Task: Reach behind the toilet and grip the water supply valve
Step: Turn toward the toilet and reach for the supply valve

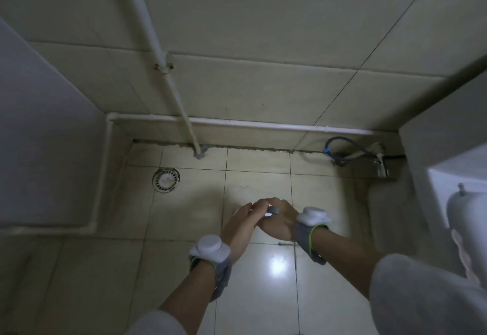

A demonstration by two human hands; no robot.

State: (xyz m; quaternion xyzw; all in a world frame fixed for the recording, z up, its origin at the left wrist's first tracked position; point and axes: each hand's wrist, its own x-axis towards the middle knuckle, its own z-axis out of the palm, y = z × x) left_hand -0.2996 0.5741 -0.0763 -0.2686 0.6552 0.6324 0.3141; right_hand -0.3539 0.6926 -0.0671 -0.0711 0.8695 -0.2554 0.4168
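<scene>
Over the glossy tiled floor (258, 295), two hands meet: the left hand (238, 225) with loosely curled fingers touches the right hand (276, 220), clenched on a small grey object (274, 211). The metal valve (380, 167) sits by the wall, beside the white toilet (463, 203), well apart from both. One round drain (166, 179).

Both hands meet over the tiled floor (184, 208): the left hand (238, 225) touches the right hand (276, 220), whose fingers curl around a small grey object (274, 210). The water supply valve (380, 167) sits at the floor's far right corner, beside the toilet (466, 203), well apart from both hands.
</scene>
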